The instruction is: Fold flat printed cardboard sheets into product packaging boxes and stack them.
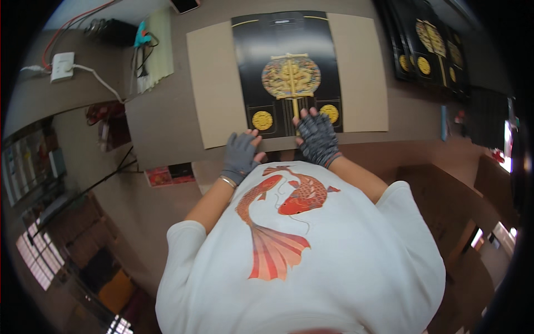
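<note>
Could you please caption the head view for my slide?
Gloved left hand and right hand press a black printed sheet onto cardboard.

We see a grey-brown table [167,117] bearing a tan cardboard sheet [359,72] at centre, a black printed sheet [286,44] with gold emblems upon it, a stack of like black sheets [428,47] far right, and a white power strip [62,67] far left.

Black sheet [286,61] with gold dragon medallion; tan cardboard [211,78].
</note>
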A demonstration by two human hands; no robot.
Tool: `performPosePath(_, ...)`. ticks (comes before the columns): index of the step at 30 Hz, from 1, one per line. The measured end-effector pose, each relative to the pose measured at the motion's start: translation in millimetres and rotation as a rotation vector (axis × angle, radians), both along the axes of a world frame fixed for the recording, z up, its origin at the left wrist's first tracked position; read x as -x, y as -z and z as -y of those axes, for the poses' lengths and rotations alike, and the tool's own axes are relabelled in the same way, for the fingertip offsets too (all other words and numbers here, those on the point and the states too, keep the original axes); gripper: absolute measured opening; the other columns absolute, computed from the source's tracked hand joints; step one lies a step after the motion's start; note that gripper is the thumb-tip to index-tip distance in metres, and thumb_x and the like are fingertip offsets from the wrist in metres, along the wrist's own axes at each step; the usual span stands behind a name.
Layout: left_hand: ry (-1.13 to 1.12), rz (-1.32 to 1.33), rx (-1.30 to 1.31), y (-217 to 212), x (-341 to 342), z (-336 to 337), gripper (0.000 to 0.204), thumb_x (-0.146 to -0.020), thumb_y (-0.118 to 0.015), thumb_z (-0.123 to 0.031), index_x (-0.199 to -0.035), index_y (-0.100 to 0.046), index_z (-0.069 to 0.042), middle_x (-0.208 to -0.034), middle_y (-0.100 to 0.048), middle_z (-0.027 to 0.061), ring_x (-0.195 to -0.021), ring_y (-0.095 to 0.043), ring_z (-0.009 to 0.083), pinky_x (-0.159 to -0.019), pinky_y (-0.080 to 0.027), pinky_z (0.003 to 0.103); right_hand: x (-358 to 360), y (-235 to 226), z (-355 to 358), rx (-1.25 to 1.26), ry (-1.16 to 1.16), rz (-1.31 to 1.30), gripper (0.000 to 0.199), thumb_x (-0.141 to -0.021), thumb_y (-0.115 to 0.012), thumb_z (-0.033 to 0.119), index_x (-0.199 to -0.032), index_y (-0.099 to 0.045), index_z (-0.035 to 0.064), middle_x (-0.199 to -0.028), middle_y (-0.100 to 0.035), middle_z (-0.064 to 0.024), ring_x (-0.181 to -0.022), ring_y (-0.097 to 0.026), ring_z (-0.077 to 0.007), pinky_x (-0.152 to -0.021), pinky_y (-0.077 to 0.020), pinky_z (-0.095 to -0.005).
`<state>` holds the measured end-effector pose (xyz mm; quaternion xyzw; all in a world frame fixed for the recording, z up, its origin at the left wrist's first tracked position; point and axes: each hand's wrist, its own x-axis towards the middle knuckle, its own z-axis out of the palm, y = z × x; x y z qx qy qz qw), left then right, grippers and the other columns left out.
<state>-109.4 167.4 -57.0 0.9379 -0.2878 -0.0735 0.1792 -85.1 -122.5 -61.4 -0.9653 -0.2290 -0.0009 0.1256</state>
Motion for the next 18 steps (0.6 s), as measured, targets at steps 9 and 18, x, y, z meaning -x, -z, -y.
performPosePath(9,-0.626,-0.003,-0.164,-24,-92,73,0.090,-0.082,-0.070,-0.049,-0.147,-0.032,0.000,-0.140,-0.037,0.0286,-0.124,-0.043,0.0445,-0.101,-0.041,0.044,-6,-4,62,-0.195,0.599,-0.007,0.068,-0.076,-0.076,0.015,-0.136,-0.047,0.0030,-0.123,-0.055,-0.0189,-0.108,-0.057,-0.0313,-0.097,-0.0464,-0.0391)
performPosePath(18,-0.782,-0.255,0.282,-2,-99,11,0.059,-0.080,-0.071,-0.019,-0.133,-0.052,-0.001,-0.123,-0.054,0.0190,-0.112,-0.055,0.0354,-0.097,-0.046,0.039,-37,-25,78,-0.324,0.548,-0.300,0.073,-0.074,-0.080,0.021,-0.138,-0.047,0.0067,-0.130,-0.052,-0.0221,-0.117,-0.052,-0.0363,-0.102,-0.0429,-0.0415)
